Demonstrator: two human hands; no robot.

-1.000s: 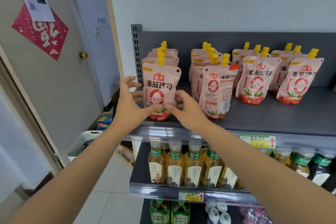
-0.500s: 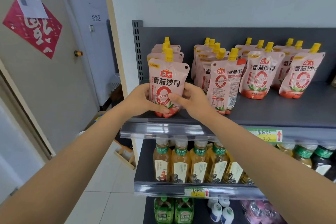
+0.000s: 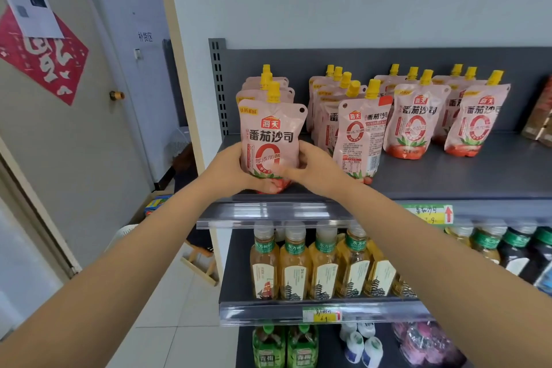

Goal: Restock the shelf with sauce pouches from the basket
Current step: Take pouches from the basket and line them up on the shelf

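1. Far left of the shelf (image 3: 466, 179), a red paper decoration (image 3: 44, 60) and a white sheet (image 3: 28, 6) hang on a door (image 3: 74, 143), with its brass knob (image 3: 116, 95) nearer the shelf
2. A white basket (image 3: 125, 233) shows only as a bit of rim behind the left forearm, low and to the left of the shelf, standing on the tiled floor (image 3: 185, 334)
3. The left hand (image 3: 230, 167) is curled around the left side of the front sauce pouch (image 3: 270, 140), its thumb across the pouch's lower front
4. That pouch stands upright at the shelf's front left corner, yellow cap up, its base at the shelf edge; more pouches (image 3: 263, 89) are lined up straight behind it
5. The right hand (image 3: 313, 169) is wrapped around the same pouch's right side, fingers behind it and thumb in front
6. Right of the held pouch, three more rows of pouches (image 3: 415, 119) stand further along the shelf, the nearest front one turned with its printed back showing
7. Below the shelf, tea bottles (image 3: 322, 266) fill the next level, with a yellow price tag (image 3: 321, 314) on its front rail
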